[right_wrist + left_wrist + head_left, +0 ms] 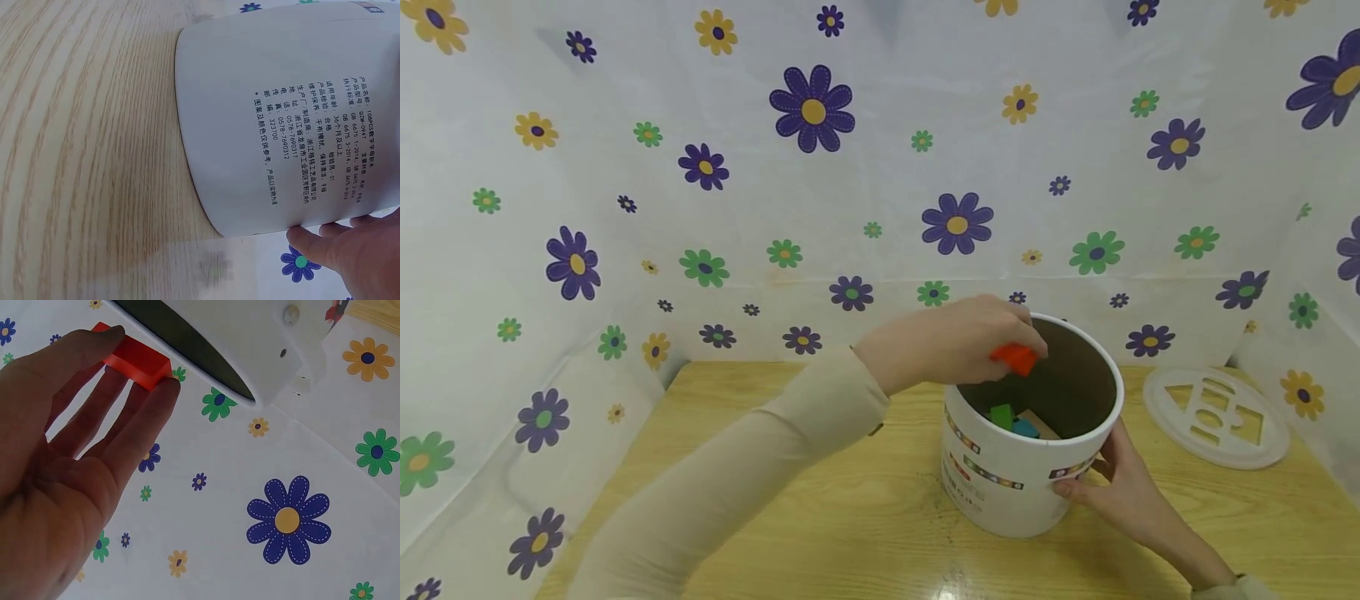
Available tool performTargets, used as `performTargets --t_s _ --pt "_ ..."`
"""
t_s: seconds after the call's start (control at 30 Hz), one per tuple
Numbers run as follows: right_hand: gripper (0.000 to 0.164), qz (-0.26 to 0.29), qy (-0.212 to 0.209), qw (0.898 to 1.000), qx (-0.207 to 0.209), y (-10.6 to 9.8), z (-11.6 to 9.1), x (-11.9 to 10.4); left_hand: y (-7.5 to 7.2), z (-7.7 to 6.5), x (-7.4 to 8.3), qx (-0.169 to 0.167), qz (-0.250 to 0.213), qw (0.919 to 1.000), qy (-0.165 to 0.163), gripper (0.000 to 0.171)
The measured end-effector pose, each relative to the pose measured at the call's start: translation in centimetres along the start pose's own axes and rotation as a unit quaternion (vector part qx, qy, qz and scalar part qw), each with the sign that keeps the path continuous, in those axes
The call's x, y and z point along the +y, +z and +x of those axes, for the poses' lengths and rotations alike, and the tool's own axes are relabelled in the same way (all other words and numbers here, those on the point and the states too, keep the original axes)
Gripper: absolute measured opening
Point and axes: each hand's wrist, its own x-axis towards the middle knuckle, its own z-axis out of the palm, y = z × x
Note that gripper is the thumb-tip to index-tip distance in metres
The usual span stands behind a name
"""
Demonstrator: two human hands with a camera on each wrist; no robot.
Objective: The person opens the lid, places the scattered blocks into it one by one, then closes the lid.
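Note:
My left hand (973,342) is over the mouth of a white round bucket (1000,492), pinching a red block (1017,358) between thumb and fingertips. Up close in the left wrist view, the red block (139,360) has a flat rectangular shape and the bucket's rim lies just beyond it. Inside the bucket, a green block (1002,416), a blue block (1026,428) and a wood-coloured piece lie at the bottom. My right hand (1116,487) holds the bucket's right side, thumb toward the front. Printed text covers the bucket wall (250,62) in the right wrist view.
A white round lid (1157,400) with cut-out shapes lies flat on the wooden table (820,508), right of the bucket. A flower-patterned sheet (880,167) rises behind the table and along both sides.

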Motion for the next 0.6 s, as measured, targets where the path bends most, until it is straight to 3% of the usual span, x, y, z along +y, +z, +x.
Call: performTargets --t_s 0.13,0.6 --pt "0.106 0.001 0.005 1.0 -0.004 0.0 0.0 0.0 0.0 0.6 0.3 0.0 0.005 0.9999 0.009 0.04" --pt "0.107 0.004 0.002 1.0 -0.011 -0.1 -0.1 0.0 0.0 1.6 0.8 -0.018 0.004 0.9997 -0.019 0.044"
